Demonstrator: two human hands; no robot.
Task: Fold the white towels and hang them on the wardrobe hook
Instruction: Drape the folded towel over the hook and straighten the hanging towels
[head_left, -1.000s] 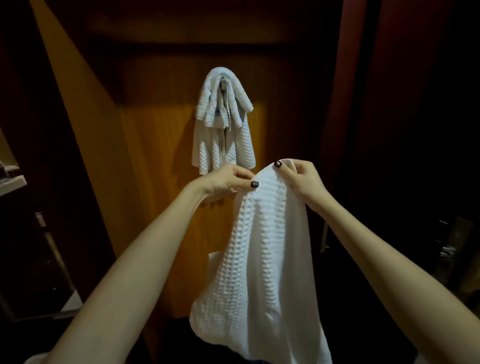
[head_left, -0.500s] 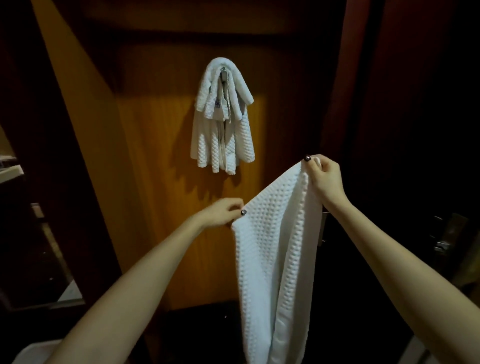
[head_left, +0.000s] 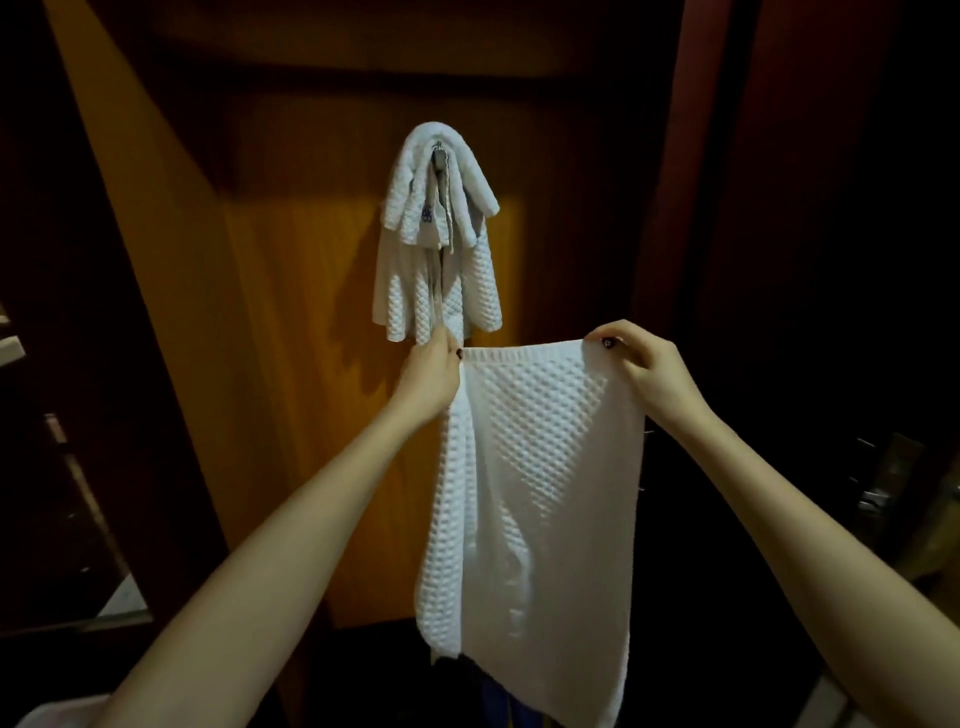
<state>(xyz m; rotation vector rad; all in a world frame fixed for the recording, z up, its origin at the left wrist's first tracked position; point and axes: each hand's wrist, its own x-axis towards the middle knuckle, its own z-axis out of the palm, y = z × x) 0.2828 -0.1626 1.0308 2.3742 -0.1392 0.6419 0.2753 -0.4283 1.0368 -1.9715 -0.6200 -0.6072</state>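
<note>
A white waffle-weave towel (head_left: 535, 467) hangs spread out in front of me, its top edge level and taut. My left hand (head_left: 428, 376) pinches the top left corner. At the top right corner my right hand (head_left: 647, 371) pinches the other end. Behind and above, a bundle of white towels (head_left: 439, 234) hangs draped over a metal wardrobe hook (head_left: 439, 153) on the wooden wardrobe panel (head_left: 291, 364). The held towel's top edge sits just below the hanging bundle's lower hem.
The lit wooden panel fills the middle; a dark reddish door edge (head_left: 675, 208) stands to the right. Dim shelves (head_left: 31, 364) lie at the far left. A metal door fitting (head_left: 875, 493) shows faintly at the right. The floor below is dark.
My hands have drawn apart and levelled: the left rose and the right dropped slightly, so the towel, earlier bunched and slanted, is now spread flat with a straight top edge.
</note>
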